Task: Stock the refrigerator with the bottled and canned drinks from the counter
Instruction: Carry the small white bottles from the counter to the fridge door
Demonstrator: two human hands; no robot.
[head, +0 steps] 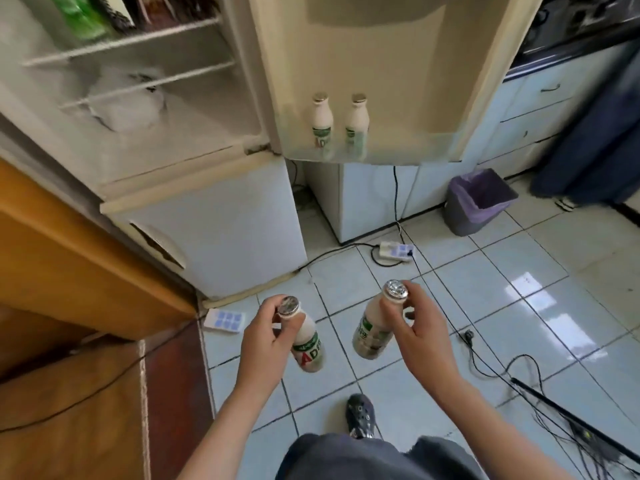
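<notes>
My left hand [266, 336] grips a white milk-drink bottle [306, 342] by its neck, the foil cap up and the body tilted down to the right. My right hand [420, 336] pinches a second bottle [372, 332] of the same kind just below its foil cap. Both hang over the tiled floor in front of the open refrigerator [166, 109]. Two more of these bottles, the left one [322, 124] and the right one [356, 124], stand upright side by side in the lower shelf of the open fridge door [398, 98].
Wire shelves [131, 50] in the fridge carry a green packet and a white bag. A wooden door [69, 258] stands at the left. Power strips [396, 251] and cables lie on the floor. A lined bin [476, 202] sits by the cabinets; a dark cloth hangs at right.
</notes>
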